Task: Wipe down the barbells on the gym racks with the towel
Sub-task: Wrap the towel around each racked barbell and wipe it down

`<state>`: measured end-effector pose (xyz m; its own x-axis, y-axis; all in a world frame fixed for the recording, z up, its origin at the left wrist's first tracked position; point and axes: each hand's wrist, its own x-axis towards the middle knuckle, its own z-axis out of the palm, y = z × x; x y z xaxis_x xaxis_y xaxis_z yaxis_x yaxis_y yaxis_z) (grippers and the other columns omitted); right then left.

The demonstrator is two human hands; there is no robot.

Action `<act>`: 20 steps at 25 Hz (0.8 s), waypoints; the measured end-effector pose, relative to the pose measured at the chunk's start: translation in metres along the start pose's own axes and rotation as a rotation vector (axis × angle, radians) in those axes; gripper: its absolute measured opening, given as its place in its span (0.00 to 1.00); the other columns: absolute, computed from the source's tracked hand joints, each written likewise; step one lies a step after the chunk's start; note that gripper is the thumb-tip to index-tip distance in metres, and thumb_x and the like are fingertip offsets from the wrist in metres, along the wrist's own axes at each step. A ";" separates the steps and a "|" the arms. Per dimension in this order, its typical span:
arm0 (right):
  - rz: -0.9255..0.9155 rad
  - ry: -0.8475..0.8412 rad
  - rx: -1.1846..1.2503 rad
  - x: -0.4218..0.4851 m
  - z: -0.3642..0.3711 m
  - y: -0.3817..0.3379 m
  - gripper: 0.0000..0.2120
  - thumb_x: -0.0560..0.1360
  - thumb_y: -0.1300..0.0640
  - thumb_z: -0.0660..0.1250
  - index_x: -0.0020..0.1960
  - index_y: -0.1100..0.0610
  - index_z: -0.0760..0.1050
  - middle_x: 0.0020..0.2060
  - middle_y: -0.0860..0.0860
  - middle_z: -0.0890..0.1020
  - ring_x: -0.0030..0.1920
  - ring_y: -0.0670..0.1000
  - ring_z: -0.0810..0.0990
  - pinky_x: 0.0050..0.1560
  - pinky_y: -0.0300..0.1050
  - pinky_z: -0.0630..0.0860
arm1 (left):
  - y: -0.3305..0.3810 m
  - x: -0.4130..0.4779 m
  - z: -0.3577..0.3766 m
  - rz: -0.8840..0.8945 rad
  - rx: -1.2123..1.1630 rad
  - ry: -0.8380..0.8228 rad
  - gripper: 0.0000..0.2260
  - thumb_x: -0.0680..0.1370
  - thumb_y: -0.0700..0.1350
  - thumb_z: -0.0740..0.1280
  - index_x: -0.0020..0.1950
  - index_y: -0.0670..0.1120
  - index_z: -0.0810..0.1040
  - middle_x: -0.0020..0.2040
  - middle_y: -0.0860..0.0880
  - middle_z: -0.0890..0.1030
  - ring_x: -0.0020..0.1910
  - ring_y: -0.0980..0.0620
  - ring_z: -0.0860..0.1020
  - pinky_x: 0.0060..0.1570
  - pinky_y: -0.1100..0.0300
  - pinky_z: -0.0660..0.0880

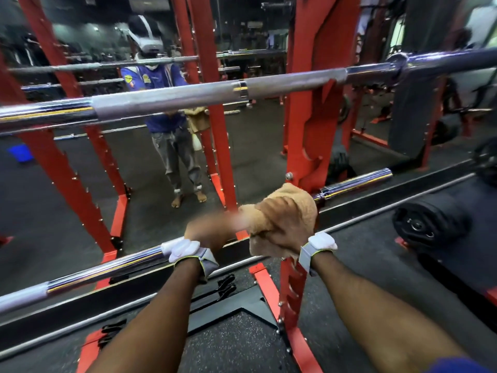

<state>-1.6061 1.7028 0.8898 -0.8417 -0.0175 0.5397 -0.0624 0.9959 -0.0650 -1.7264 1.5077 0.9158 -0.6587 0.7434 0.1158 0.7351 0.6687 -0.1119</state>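
Observation:
A lower chrome barbell runs from the bottom left up to the right across the red rack, its far sleeve sticking out past the upright. My left hand grips this bar near its middle; the hand is blurred. My right hand grips the same bar through a tan towel, which is bunched around the bar and covers most of the hand. A second barbell lies higher up on the rack, spanning the whole view, and neither hand touches it.
Red rack uprights stand to the left and right, in front of a mirror showing a person's reflection. Black weight plates lie on the floor at the right. Black straps lie on the rubber floor below.

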 end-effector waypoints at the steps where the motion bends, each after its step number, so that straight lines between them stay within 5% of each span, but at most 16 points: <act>1: 0.007 -0.004 0.043 -0.006 -0.007 0.008 0.31 0.59 0.48 0.64 0.60 0.58 0.75 0.52 0.59 0.81 0.54 0.62 0.77 0.57 0.54 0.73 | 0.000 -0.001 0.001 -0.020 -0.054 0.034 0.18 0.83 0.54 0.49 0.62 0.48 0.74 0.53 0.45 0.82 0.52 0.40 0.80 0.44 0.52 0.72; 3: 0.027 -0.008 0.120 -0.012 -0.026 0.022 0.33 0.57 0.54 0.67 0.62 0.57 0.75 0.57 0.57 0.80 0.61 0.59 0.75 0.65 0.53 0.67 | -0.001 -0.004 0.002 -0.059 -0.166 0.086 0.22 0.83 0.55 0.47 0.51 0.44 0.77 0.47 0.43 0.82 0.48 0.40 0.80 0.42 0.53 0.72; 6: 0.044 -0.009 0.074 -0.014 -0.045 0.022 0.28 0.58 0.57 0.65 0.58 0.59 0.79 0.57 0.56 0.82 0.62 0.57 0.77 0.70 0.51 0.66 | -0.001 0.004 -0.001 -0.069 -0.205 0.037 0.20 0.83 0.55 0.50 0.47 0.45 0.76 0.48 0.43 0.82 0.49 0.41 0.80 0.47 0.53 0.73; 9: 0.052 -0.016 -0.021 -0.020 -0.048 0.020 0.23 0.58 0.53 0.61 0.51 0.59 0.81 0.45 0.55 0.83 0.50 0.59 0.81 0.56 0.53 0.75 | 0.018 0.017 -0.007 -0.125 -0.337 0.007 0.21 0.82 0.58 0.54 0.50 0.45 0.80 0.52 0.43 0.82 0.55 0.41 0.79 0.52 0.55 0.70; 12: 0.016 0.023 -0.021 -0.028 -0.055 0.026 0.19 0.59 0.53 0.63 0.47 0.57 0.80 0.39 0.52 0.81 0.44 0.58 0.79 0.47 0.52 0.72 | 0.044 0.020 -0.002 -0.065 -0.429 0.144 0.25 0.78 0.61 0.51 0.50 0.44 0.80 0.49 0.45 0.82 0.55 0.44 0.79 0.52 0.56 0.72; 16: 0.035 0.178 0.018 -0.041 -0.073 0.060 0.17 0.60 0.54 0.65 0.48 0.56 0.79 0.41 0.50 0.80 0.42 0.58 0.77 0.46 0.53 0.70 | 0.086 0.034 -0.014 0.018 -0.579 0.195 0.27 0.71 0.62 0.48 0.45 0.46 0.79 0.44 0.46 0.82 0.51 0.45 0.80 0.47 0.53 0.75; 20: 0.283 0.438 0.041 -0.052 -0.078 0.086 0.17 0.56 0.59 0.64 0.44 0.56 0.80 0.37 0.52 0.79 0.40 0.59 0.76 0.41 0.52 0.69 | 0.109 0.055 -0.024 0.015 -0.627 0.150 0.22 0.73 0.60 0.52 0.42 0.45 0.77 0.41 0.44 0.81 0.46 0.42 0.79 0.41 0.52 0.74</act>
<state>-1.5255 1.7967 0.9214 -0.5258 0.2990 0.7963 0.1066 0.9520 -0.2871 -1.6782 1.6213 0.9339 -0.6514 0.7127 0.2602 0.7282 0.4910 0.4781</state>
